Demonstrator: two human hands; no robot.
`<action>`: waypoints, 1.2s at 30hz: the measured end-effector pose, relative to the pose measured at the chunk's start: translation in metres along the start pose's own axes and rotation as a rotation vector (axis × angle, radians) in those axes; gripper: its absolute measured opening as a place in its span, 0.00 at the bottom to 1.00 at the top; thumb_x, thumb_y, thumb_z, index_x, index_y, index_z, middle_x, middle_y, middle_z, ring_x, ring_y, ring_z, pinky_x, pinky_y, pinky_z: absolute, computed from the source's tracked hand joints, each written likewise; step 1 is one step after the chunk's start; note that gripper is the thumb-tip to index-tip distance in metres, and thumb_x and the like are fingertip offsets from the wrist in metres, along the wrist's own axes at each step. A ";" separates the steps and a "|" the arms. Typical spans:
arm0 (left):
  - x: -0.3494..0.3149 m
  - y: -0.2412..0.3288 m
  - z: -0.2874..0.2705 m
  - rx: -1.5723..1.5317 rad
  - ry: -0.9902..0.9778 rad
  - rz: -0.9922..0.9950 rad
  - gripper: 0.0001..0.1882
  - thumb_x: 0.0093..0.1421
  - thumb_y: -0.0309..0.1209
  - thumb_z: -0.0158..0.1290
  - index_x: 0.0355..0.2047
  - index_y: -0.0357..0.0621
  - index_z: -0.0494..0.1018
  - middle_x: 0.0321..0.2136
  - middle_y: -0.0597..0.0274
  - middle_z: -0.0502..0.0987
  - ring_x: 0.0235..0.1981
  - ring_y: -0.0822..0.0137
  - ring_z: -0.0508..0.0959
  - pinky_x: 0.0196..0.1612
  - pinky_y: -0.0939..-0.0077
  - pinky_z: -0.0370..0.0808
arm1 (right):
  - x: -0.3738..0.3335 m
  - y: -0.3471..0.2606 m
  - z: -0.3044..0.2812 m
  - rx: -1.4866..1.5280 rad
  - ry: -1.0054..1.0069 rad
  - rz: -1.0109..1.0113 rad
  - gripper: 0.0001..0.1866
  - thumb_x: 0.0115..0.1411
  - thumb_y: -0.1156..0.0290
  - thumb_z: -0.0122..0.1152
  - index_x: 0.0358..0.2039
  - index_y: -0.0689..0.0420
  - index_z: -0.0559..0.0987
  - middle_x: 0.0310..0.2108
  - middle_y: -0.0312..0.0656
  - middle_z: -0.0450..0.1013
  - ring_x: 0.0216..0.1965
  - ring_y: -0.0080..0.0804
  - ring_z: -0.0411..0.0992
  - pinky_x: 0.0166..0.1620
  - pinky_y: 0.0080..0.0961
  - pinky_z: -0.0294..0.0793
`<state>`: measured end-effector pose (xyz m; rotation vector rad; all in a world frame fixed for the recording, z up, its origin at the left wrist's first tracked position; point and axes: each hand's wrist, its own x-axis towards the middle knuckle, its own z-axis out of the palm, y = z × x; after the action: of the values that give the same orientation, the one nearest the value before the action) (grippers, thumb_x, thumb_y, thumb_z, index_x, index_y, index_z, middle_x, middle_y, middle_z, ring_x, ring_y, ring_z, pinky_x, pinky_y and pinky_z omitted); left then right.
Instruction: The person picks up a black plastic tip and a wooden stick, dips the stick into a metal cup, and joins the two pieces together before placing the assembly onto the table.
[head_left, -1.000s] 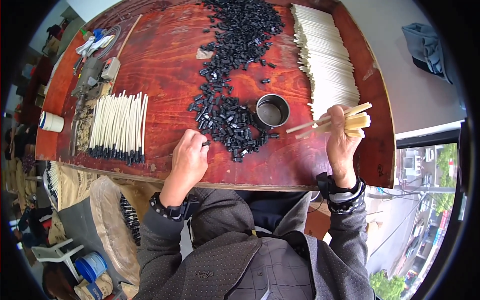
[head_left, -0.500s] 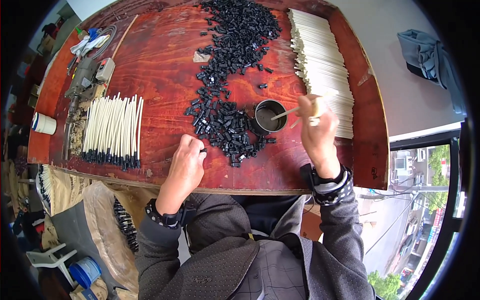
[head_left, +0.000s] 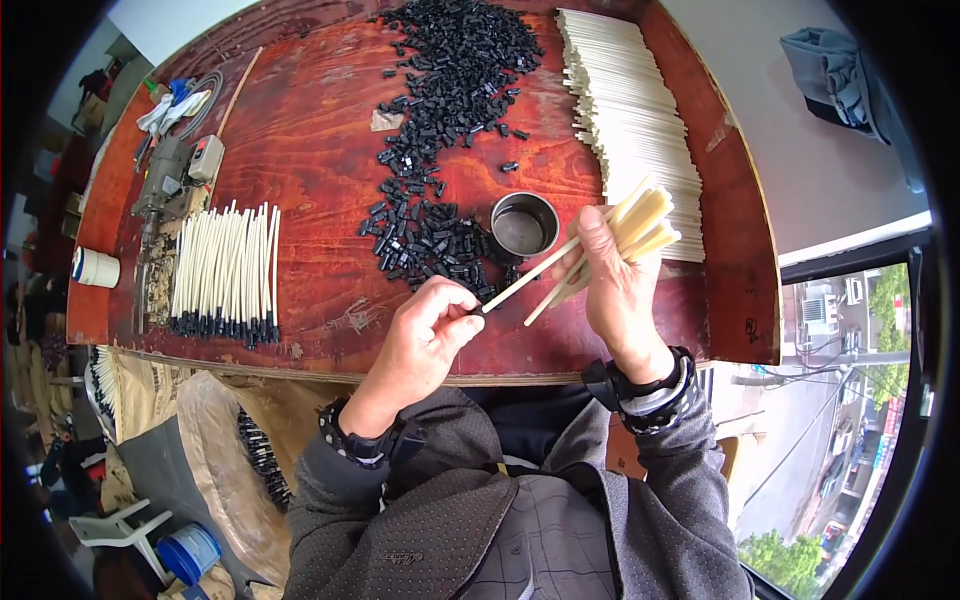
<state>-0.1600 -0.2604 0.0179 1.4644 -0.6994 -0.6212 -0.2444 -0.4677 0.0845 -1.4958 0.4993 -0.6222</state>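
Note:
My right hand point(head_left: 618, 290) is closed around a bunch of cream rods point(head_left: 645, 222). One rod point(head_left: 535, 278) juts out from it toward the left, and its tip meets a small black plastic connector point(head_left: 481, 310). My left hand point(head_left: 420, 340) pinches that connector between thumb and fingers; whether the rod tip is inside it, I cannot tell. Just beyond both hands stands a round dark metal cup point(head_left: 525, 225) with some liquid at its bottom. A long heap of black connectors point(head_left: 455, 80) runs from the far edge down to my left hand.
At right, a wide stack of cream rods point(head_left: 640, 110) lies by the table's raised side point(head_left: 740, 200). At left, rods with black ends point(head_left: 225, 270) lie in a row beside a drill-like tool point(head_left: 165, 175), a switch box point(head_left: 206, 158) and a white tub point(head_left: 96, 268).
My right hand has turned and drawn back from the cup, bringing a rod tip to the connector. My left hand has moved right and slightly up to meet it.

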 end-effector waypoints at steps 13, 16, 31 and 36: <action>-0.006 -0.006 -0.012 0.366 0.255 0.300 0.06 0.61 0.18 0.59 0.38 0.35 0.73 0.35 0.58 0.72 0.31 0.70 0.75 0.33 0.76 0.73 | -0.009 0.015 0.011 -0.047 -0.105 0.006 0.14 0.71 0.61 0.60 0.40 0.61 0.77 0.19 0.36 0.74 0.18 0.22 0.72 0.20 0.18 0.68; -0.013 -0.002 -0.052 0.714 0.534 0.399 0.07 0.60 0.19 0.59 0.38 0.35 0.74 0.35 0.52 0.74 0.33 0.59 0.77 0.35 0.69 0.75 | -0.002 0.008 0.005 -0.025 -0.016 0.064 0.16 0.71 0.59 0.59 0.41 0.61 0.77 0.19 0.35 0.72 0.18 0.22 0.71 0.21 0.18 0.67; -0.076 -0.004 -0.191 1.349 0.867 0.181 0.07 0.62 0.22 0.55 0.40 0.34 0.76 0.36 0.48 0.75 0.38 0.48 0.77 0.43 0.59 0.75 | 0.009 0.011 0.005 -0.115 -0.093 -0.011 0.22 0.72 0.51 0.54 0.30 0.57 0.74 0.20 0.37 0.71 0.21 0.23 0.71 0.23 0.20 0.68; -0.038 -0.009 -0.073 0.887 0.297 0.426 0.10 0.61 0.20 0.55 0.43 0.33 0.78 0.35 0.51 0.76 0.33 0.55 0.78 0.38 0.65 0.78 | 0.010 0.018 -0.003 -0.181 -0.103 -0.078 0.22 0.72 0.51 0.54 0.30 0.57 0.74 0.21 0.37 0.72 0.21 0.22 0.71 0.24 0.20 0.69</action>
<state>-0.1307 -0.1838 0.0082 2.0619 -1.0749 0.2944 -0.2378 -0.4768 0.0676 -1.7163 0.4284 -0.5688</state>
